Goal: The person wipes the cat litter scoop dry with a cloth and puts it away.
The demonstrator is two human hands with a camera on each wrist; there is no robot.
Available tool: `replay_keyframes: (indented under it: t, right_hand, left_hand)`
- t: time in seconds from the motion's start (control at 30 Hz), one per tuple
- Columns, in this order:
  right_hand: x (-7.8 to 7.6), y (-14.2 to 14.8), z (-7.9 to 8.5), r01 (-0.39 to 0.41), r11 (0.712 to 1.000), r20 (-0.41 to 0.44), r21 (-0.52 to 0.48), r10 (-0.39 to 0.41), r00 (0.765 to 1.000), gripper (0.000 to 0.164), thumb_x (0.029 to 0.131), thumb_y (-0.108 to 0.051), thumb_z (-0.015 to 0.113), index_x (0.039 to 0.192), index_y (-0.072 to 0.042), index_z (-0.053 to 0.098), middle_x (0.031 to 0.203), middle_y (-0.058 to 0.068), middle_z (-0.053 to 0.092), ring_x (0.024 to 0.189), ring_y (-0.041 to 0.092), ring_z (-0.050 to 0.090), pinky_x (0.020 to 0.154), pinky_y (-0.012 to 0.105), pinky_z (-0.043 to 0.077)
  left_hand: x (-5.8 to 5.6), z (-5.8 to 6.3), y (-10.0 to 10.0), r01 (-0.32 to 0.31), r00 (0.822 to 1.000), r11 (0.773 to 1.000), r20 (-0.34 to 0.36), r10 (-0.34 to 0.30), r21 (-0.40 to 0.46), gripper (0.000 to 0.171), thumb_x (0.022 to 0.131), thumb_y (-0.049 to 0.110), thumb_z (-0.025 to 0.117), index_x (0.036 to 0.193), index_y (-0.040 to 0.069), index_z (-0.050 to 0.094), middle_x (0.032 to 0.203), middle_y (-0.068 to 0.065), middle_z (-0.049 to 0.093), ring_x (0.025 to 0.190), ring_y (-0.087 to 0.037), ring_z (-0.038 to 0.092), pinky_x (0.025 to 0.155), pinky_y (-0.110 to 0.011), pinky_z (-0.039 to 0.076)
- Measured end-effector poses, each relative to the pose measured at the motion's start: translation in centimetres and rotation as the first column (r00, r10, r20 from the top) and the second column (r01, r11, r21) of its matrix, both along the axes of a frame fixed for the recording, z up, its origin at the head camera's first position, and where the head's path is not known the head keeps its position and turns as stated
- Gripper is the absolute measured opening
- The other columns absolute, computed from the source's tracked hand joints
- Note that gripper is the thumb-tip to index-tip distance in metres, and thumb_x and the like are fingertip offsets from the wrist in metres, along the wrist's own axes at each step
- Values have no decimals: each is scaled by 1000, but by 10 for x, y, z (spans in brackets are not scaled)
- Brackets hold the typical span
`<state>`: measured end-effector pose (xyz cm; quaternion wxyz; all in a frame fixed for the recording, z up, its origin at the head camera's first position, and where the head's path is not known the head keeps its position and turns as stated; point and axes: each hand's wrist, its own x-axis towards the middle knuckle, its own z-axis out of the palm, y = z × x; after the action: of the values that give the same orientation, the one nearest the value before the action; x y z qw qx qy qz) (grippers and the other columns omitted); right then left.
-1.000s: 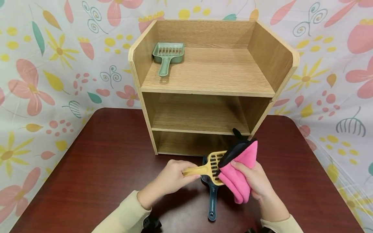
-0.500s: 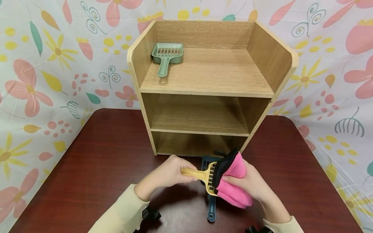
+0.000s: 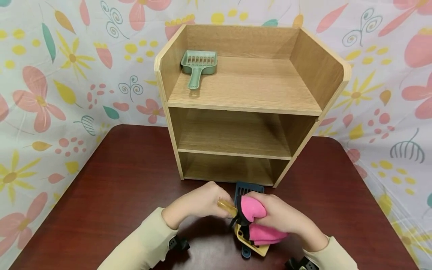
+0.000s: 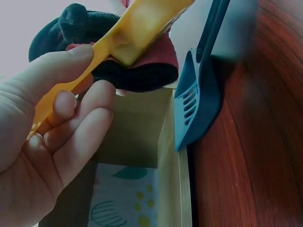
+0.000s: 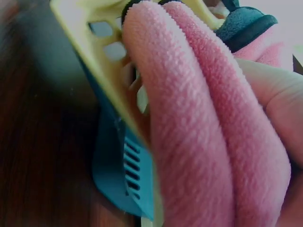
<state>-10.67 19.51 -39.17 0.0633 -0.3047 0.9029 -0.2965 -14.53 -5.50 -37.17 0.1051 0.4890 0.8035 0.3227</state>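
My left hand (image 3: 206, 200) pinches the handle of a yellow slotted litter scoop (image 3: 259, 250), thumb on one side and fingers on the other in the left wrist view. The scoop's head hangs tilted to the right. In my right hand (image 3: 281, 216) is a folded pink cleaning cloth (image 3: 268, 234) with black edging, pressed against the scoop and hiding much of its head. Below them a dark blue litter scoop (image 3: 249, 186) lies on the table, partly covered by the hands and cloth; its slots show in the left wrist view (image 4: 189, 106).
A wooden shelf unit (image 3: 243, 108) with three levels stands behind the hands. On its top left sits a green litter scoop (image 3: 195, 77) in a matching green holder (image 3: 210, 67). The dark red table (image 3: 128, 180) reaches out on both sides, with a flowered curtain (image 3: 84, 93) around it.
The yellow scoop has turned, its head dropping lower and toward me. My right hand has moved left and down over it with the cloth, while my left hand keeps the handle.
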Motion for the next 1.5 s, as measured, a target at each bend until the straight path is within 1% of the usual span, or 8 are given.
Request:
replay_keyframes:
  t: [0.23,0.53,0.87,0.97,1.07,1.23,1.33,1.5]
  right_hand:
    - [-4,18,-2,64,988,-120,-138,-81,990,54,68,-5,75,116,-23,58,102,-13,66,87,-1,59,77,21,50]
    - [3,30,-9,271,888,47,-372,-273,961,43,73,-3,77,111,-13,60,93,-9,66,83,3,59,75,20,49]
    - [7,28,-7,414,535,398,-737,-152,905,42,87,9,56,121,-14,46,101,-7,68,87,7,64,77,21,52]
    - [12,30,0,434,483,400,-761,-178,899,38,90,7,51,119,-16,42,99,-8,66,84,5,64,74,19,52]
    - [17,30,11,448,500,353,-741,-277,894,33,91,6,52,115,-15,46,96,-9,64,79,4,63,69,18,51]
    - [21,19,20,392,750,9,-533,-458,889,39,85,3,62,122,-8,53,115,-3,56,102,1,51,82,11,41]
    - [21,9,16,367,866,-213,-339,-451,867,52,87,-8,63,135,-4,46,137,13,41,128,21,33,102,29,30]
    - [18,0,7,418,872,-436,-255,-490,755,57,84,-16,66,135,0,45,124,27,43,113,43,36,91,50,28]
  left_hand:
    - [1,-5,-11,-61,992,988,-100,76,140,13,78,18,75,90,13,75,83,3,73,68,6,53,61,-7,43]
    - [8,-16,-12,-78,942,966,-300,152,245,24,79,22,76,99,8,73,85,1,70,68,-1,54,62,-6,42]
    - [11,-30,-13,-70,888,881,-373,268,467,19,78,15,77,94,6,72,81,-1,70,67,-4,60,63,-8,47]
    - [11,-33,-14,-107,899,853,-317,302,511,18,77,13,77,92,5,72,80,-4,72,67,-6,62,63,-10,48]
    - [12,-34,-15,-148,917,844,-249,313,516,17,76,14,78,91,6,72,80,-3,72,67,-4,61,63,-11,48]
    - [14,-31,-11,-164,930,842,-203,306,514,17,76,14,77,91,7,73,79,-2,72,65,-2,57,61,-9,46]
    - [16,-30,-8,-160,927,841,-215,309,517,18,75,13,78,91,6,72,80,-3,72,66,-3,59,61,-9,47]
    - [16,-32,-7,-177,920,848,-222,323,501,18,75,14,78,90,5,73,80,-4,73,68,-4,61,62,-9,47]
